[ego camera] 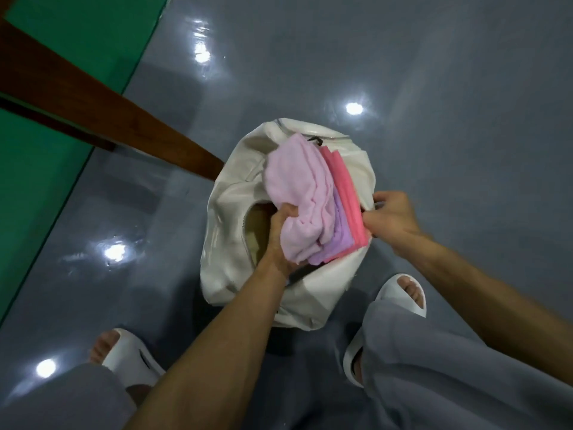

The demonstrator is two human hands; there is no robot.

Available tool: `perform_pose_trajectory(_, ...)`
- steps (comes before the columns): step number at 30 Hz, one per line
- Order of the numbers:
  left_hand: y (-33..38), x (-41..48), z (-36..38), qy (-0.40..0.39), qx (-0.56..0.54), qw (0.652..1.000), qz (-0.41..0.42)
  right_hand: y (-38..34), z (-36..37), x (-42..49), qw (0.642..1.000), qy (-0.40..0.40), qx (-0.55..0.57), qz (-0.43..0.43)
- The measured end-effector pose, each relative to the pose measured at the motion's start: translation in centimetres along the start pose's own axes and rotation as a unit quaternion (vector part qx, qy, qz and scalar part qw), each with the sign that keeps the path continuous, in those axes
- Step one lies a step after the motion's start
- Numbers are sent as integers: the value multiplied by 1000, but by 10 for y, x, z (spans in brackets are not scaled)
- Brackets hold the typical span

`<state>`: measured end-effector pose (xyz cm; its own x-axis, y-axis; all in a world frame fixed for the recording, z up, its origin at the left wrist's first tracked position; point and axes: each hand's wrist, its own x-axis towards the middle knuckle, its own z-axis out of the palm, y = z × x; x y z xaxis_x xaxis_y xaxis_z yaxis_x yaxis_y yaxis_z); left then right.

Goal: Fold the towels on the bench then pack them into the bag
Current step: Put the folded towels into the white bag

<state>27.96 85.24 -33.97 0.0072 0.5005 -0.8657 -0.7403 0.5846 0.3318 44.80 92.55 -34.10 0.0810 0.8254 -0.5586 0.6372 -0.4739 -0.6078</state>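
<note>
At far left only a strip of the wooden desk [93,100] showed, so whether more towels waited there could not be told. The white bag [223,243] stood open on the floor. The left grip [280,240] was curled tight around a folded stack of towels [310,197], pale pink, lilac and deep pink, held over the bag's mouth and not yet inside. The right grip [393,218] pinched what looked like the bag's rim. Folding seemed done for these three, and packing was under way.
</note>
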Motion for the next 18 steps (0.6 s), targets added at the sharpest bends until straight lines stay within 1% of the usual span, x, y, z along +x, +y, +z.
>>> perform_pose_trajectory(2, -3, 12, -5, -47, 64, 996, -30, 2, -4, -2, 998, -14, -51, -25)
perform_pose_trajectory(3, -7, 18, -11, -86, 106, 990, -33, 2, -5, -4, 996, -12, -75, -38)
perform_pose_trajectory(4, -6, 24, -14, -95, 151, 983, -35, 2, -7, -4, 994, -6, -96, -51)
perform_pose_trajectory(5, -9, 32, -20, -88, 170, 981, -27, 3, -6, -4, 991, -5, -117, -63)
perform_pose_trajectory(7, -16, 43, -24, -92, 187, 978, -5, 1, -6, -5, 986, 12, -139, -88)
perform_pose_trajectory(9, -19, 41, -18, -93, 193, 976, 48, 1, -9, -7, 978, 47, -160, -127)
perform_pose_trajectory(10, -22, 41, -16, -82, 201, 974, 63, 1, -11, -9, 966, 68, -198, -154)
perform_pose_trajectory(12, -25, 43, -17, -56, 220, 972, 58, 0, -12, -9, 923, 98, -313, -199)
perform_pose_trajectory(15, -37, 70, -32, -26, 253, 965, 69, -11, -6, 3, 849, 89, -470, -227)
perform_pose_trajectory(17, -48, 94, -43, -18, 267, 962, 55, -28, -8, 17, 813, 87, -523, -240)
perform_pose_trajectory(18, -47, 97, -43, -18, 266, 963, 45, -36, -11, 24, 804, 88, -531, -251)
